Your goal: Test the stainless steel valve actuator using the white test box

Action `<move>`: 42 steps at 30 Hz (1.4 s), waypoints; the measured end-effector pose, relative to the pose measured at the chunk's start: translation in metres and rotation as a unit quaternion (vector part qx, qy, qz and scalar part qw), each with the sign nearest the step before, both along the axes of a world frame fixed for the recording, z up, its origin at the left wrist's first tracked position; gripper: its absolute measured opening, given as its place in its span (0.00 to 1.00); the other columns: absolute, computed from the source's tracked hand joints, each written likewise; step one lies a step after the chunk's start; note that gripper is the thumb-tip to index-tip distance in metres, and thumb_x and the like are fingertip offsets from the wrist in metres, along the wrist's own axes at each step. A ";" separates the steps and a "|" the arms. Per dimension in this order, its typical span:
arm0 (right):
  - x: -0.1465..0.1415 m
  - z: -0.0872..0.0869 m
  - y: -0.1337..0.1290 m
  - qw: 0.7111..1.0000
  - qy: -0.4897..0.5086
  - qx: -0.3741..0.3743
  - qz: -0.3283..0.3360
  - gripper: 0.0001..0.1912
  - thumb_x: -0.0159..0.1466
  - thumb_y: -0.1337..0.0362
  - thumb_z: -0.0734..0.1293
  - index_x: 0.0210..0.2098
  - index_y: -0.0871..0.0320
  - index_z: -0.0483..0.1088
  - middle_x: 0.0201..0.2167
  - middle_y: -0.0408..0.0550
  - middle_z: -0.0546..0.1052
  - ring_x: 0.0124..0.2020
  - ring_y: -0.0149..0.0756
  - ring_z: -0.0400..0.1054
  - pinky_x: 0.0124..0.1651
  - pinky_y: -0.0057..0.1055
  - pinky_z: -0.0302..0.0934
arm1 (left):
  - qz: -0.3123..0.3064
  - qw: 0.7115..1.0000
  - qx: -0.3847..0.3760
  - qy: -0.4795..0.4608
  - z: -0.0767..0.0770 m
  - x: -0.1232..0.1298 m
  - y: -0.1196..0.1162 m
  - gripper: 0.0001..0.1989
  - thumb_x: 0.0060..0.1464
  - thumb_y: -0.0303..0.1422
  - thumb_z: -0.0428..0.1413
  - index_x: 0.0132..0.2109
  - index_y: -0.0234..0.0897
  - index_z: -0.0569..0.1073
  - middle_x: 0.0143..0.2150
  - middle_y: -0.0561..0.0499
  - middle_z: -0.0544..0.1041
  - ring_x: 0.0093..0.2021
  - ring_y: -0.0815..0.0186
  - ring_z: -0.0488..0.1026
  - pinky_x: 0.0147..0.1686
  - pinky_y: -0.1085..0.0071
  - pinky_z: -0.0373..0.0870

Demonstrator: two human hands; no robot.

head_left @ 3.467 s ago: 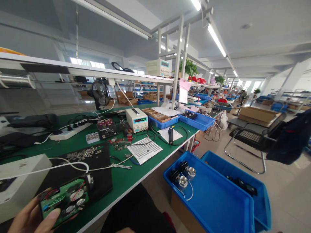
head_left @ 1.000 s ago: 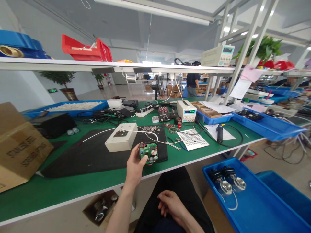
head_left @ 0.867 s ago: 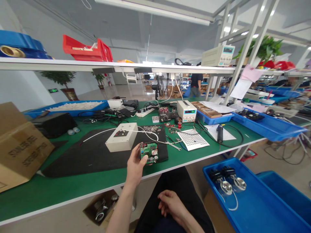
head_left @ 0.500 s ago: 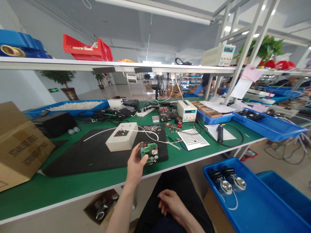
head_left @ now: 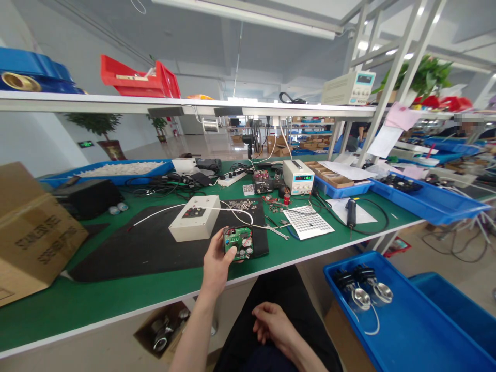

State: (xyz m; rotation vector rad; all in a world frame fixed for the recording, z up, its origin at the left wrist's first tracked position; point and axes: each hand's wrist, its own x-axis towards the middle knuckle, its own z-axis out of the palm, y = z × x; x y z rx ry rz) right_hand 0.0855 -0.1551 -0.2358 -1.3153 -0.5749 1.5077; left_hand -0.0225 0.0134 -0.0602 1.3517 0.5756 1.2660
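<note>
My left hand [head_left: 217, 261] is closed around the edge of a green circuit board [head_left: 235, 238], with the thumb across its front. Round metallic parts and thin wires show on the board's face, which is tilted toward me. A white cable reaches from the board area over a light grey box [head_left: 195, 218] on the black mat [head_left: 127, 248]. On my lap rests my right hand [head_left: 273, 323], its fingers loosely bent and slightly apart, with nothing seen in them.
Beyond the board lie a wrench [head_left: 278, 232], a white sheet of dots [head_left: 309, 222] and a power supply [head_left: 297, 177]. An electric screwdriver [head_left: 351, 213] lies farther right. A cardboard box [head_left: 34, 232] stands left; a blue tray [head_left: 406, 320] holding two lamp-like parts sits low right.
Both my hands and the circuit board stay practically where they were. In the background, a person has moved to the right behind the shelf post.
</note>
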 end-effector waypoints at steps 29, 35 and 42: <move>0.002 -0.009 0.004 1.000 -0.005 -0.019 0.013 0.18 0.78 0.53 0.66 0.54 0.63 0.71 0.34 0.43 0.74 0.25 0.25 0.67 0.26 0.21 0.64 | -0.009 1.000 -0.010 -0.018 0.001 0.000 -0.001 0.39 0.55 0.40 0.68 0.71 0.44 0.66 0.69 0.39 0.70 0.57 0.47 0.79 0.31 0.69 0.85; 0.001 -0.007 0.004 1.000 -0.006 -0.022 0.012 0.17 0.78 0.53 0.66 0.53 0.63 0.71 0.34 0.43 0.74 0.24 0.25 0.66 0.25 0.21 0.64 | -0.010 1.000 -0.009 -0.017 0.000 0.000 0.000 0.38 0.55 0.40 0.68 0.70 0.44 0.67 0.70 0.40 0.69 0.57 0.46 0.79 0.31 0.69 0.85; 0.001 -0.005 0.003 1.000 -0.007 -0.020 0.012 0.17 0.78 0.53 0.65 0.54 0.63 0.71 0.33 0.43 0.74 0.24 0.25 0.66 0.25 0.21 0.64 | -0.008 1.000 -0.006 -0.013 -0.001 0.000 0.000 0.39 0.55 0.40 0.68 0.71 0.43 0.66 0.70 0.39 0.69 0.58 0.44 0.78 0.31 0.67 0.86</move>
